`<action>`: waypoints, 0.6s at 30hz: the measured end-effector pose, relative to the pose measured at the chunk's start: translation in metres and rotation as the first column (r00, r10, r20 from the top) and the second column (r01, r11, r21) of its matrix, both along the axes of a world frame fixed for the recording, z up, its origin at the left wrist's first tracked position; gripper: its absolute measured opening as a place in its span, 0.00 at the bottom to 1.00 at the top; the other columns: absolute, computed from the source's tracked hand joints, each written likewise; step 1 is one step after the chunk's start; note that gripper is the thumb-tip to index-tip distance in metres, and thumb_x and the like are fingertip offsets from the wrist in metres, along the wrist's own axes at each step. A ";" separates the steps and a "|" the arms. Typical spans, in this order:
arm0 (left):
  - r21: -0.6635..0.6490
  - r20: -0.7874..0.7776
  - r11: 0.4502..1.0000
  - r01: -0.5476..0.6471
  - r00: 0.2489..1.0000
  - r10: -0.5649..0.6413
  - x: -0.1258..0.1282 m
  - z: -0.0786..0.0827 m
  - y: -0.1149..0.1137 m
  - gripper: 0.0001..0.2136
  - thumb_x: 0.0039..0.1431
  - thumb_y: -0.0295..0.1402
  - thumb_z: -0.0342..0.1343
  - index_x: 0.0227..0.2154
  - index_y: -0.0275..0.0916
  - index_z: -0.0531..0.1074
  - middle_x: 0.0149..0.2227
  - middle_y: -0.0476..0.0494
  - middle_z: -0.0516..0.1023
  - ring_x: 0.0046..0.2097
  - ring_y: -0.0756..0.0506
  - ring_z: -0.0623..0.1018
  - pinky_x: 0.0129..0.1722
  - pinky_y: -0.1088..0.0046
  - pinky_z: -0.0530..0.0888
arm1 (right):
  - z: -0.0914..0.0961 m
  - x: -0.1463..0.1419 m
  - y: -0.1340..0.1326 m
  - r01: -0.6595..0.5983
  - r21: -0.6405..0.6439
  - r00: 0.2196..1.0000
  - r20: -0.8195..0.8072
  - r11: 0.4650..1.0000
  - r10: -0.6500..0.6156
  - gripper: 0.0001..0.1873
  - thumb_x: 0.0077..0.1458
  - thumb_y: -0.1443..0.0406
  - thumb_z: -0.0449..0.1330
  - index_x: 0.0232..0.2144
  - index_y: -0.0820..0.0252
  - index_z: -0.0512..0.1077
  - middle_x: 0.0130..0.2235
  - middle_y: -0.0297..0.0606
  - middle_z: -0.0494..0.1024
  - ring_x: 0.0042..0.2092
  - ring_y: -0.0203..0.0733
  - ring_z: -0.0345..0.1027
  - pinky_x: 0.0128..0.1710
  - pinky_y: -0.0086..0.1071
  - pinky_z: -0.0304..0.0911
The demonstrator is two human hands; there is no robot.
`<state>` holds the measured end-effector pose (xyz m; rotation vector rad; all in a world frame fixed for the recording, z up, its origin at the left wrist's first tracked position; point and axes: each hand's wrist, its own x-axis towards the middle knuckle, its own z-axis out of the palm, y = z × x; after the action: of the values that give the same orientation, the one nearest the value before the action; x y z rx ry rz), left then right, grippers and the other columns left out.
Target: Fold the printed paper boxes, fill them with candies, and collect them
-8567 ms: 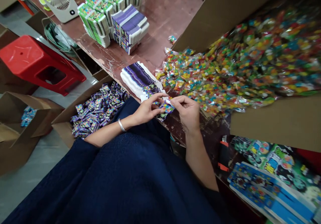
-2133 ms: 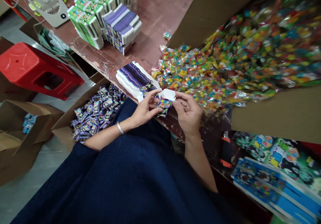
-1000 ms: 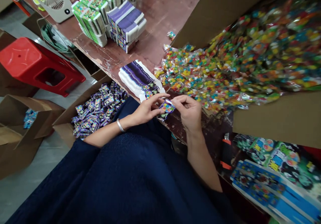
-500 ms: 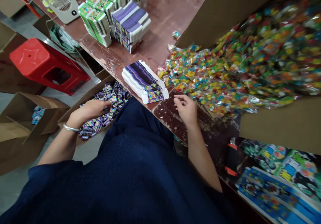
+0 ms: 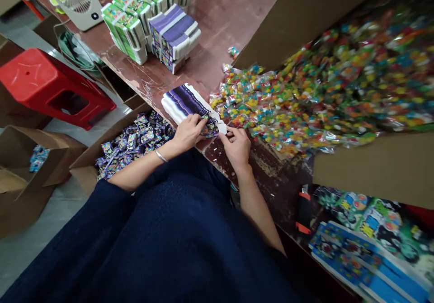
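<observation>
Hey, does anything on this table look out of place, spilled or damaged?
Yes, a little. One candy packet lies apart from the main heap, beside the cardboard panel. Tiny white scraps litter the tabletop near the right hand, and the surface there looks scuffed and worn.

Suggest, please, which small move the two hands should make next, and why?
Probably lift the front carton off the overlapping purple cartons: the left hand lies over their near end, the right hand has its fingers at a white flap there, and neither seems to hold a separate carton.
</observation>
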<state>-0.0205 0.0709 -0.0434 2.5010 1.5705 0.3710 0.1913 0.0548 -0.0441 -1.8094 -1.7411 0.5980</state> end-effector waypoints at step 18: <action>-0.553 0.823 0.406 0.727 0.401 0.403 0.001 0.064 -0.012 0.19 0.53 0.44 0.72 0.41 0.37 0.77 0.40 0.41 0.82 0.39 0.49 0.80 0.40 0.72 0.75 | 0.072 0.004 -0.031 0.032 0.126 0.719 -0.692 0.992 0.065 0.10 0.59 0.57 0.70 0.34 0.55 0.75 0.32 0.33 0.84 0.27 0.38 0.79 0.29 0.31 0.78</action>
<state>-0.0194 0.0593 0.0207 1.0705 0.5536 0.5104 0.1955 0.0237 0.0278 -1.2261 -1.2264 0.9961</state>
